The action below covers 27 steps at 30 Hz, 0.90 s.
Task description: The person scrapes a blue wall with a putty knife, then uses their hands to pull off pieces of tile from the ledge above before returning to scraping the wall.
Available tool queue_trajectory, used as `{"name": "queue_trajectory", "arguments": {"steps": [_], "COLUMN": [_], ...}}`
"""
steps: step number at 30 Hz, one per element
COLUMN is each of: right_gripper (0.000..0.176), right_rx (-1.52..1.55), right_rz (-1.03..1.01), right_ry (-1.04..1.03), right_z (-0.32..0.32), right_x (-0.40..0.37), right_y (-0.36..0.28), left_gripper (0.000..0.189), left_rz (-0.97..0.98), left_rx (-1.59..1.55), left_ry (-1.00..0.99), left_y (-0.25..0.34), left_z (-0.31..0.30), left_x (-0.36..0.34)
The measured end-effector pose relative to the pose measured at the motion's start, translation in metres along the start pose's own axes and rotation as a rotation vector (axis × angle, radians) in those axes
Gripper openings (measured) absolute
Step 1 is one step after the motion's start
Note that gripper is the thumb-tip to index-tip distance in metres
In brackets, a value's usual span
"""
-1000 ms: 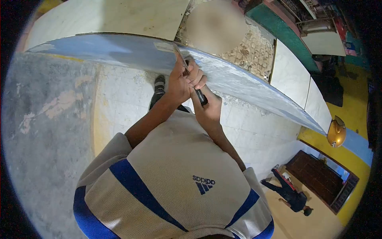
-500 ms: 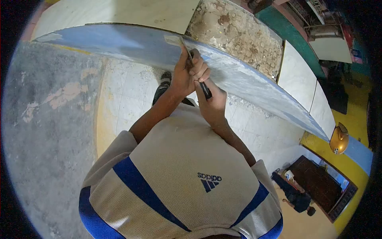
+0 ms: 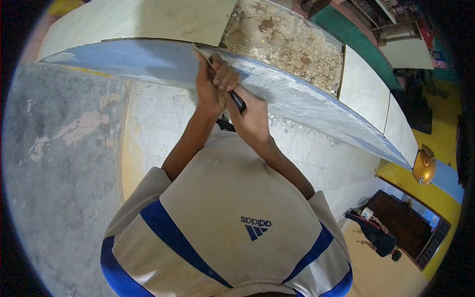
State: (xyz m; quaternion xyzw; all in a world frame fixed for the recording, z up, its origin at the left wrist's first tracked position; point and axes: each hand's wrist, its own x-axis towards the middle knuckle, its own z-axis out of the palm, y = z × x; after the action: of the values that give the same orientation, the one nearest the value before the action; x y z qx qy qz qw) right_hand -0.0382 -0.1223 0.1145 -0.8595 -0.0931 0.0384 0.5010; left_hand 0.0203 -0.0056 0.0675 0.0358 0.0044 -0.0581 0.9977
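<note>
Head view, looking down past the chest: L hand [image 3: 212, 84] is curled tight round the front end of a scraper [image 3: 238, 101], fingers folded over the shaft near the blade, thumb side up against the blue painted band [image 3: 138, 57]. R hand [image 3: 251, 121] is closed on the back of the black handle, just behind the L and touching it, so both fists share one tool. Scraper's long axis runs diagonally from the R hand, nearer the body, up and away to the band; the pale blade end sits at the band's upper edge, beyond the L knuckles. L hand is thus the one nearer the band and the blade, R the one farther back. Whether the blade lies flat on the paint or tilted, can't tell. On the band, paint looks worn and whitish to the R of the hands, bluer to the L. Above the band lie pale slabs [image 3: 143, 20] and a rough crumbly patch [image 3: 287, 42]; below it, white tiles [image 3: 158, 123]. Well below and R of the band, another person [image 3: 378, 237] in dark clothes bends low.
</note>
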Motion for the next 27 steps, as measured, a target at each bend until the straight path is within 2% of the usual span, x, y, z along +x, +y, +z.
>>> {"name": "queue_trajectory", "arguments": {"steps": [1, 4, 5, 8, 9, 12, 13, 15, 18, 19, 22, 23, 25, 27], "right_gripper": [0.015, 0.014, 0.014, 0.014, 0.015, 0.015, 0.014, 0.013, 0.012, 0.012, 0.013, 0.013, 0.013, 0.015], "right_rx": [0.031, 0.118, 0.150, 0.053, 0.019, 0.064, 0.084, 0.045, 0.038, 0.052, 0.040, 0.047, 0.054, 0.014], "right_rz": [-0.017, -0.057, -0.042, -0.070, -0.011, 0.047, 0.007, -0.021, -0.037, -0.061, -0.010, 0.015, 0.043, -0.016], "right_ry": [0.023, 0.091, 0.115, 0.142, 0.107, 0.096, 0.149, 0.110, 0.120, 0.162, 0.159, 0.153, 0.150, 0.173], "right_z": [0.004, 0.005, 0.006, 0.017, 0.010, 0.005, 0.011, 0.016, 0.016, 0.019, 0.019, 0.021, 0.026, 0.026], "right_x": [-0.007, -0.009, -0.017, -0.016, -0.015, -0.019, -0.016, 0.000, -0.006, -0.015, -0.021, -0.021, -0.018, -0.017], "right_y": [0.006, 0.013, 0.015, 0.022, 0.011, 0.006, 0.008, 0.001, -0.006, 0.005, 0.009, 0.007, 0.005, -0.001], "left_gripper": [0.050, 0.051, 0.051, 0.052, 0.054, 0.053, 0.053, 0.053, 0.054, 0.053, 0.052, 0.050, 0.049, 0.048], "left_rz": [-0.047, -0.192, -0.195, -0.171, -0.215, -0.178, -0.132, -0.046, -0.128, -0.191, -0.171, -0.169, -0.171, -0.161], "left_rx": [0.077, 0.112, 0.091, 0.077, 0.027, 0.053, 0.061, 0.074, 0.043, 0.051, 0.155, 0.135, 0.122, 0.088], "left_ry": [0.041, -0.043, 0.298, -0.123, -0.154, -0.075, -0.035, 0.045, -0.054, 0.046, 0.002, -0.092, -0.075, -0.079], "left_y": [0.001, -0.014, -0.014, -0.004, -0.003, -0.009, -0.005, 0.005, 0.009, 0.003, -0.002, 0.001, 0.005, 0.006], "left_z": [-0.001, 0.011, 0.021, -0.007, -0.006, 0.001, 0.001, 0.000, -0.003, 0.003, 0.001, -0.006, -0.006, -0.006], "left_x": [-0.004, -0.013, -0.016, -0.008, -0.008, -0.010, -0.007, -0.003, -0.005, -0.011, -0.012, -0.010, -0.010, -0.015]}}
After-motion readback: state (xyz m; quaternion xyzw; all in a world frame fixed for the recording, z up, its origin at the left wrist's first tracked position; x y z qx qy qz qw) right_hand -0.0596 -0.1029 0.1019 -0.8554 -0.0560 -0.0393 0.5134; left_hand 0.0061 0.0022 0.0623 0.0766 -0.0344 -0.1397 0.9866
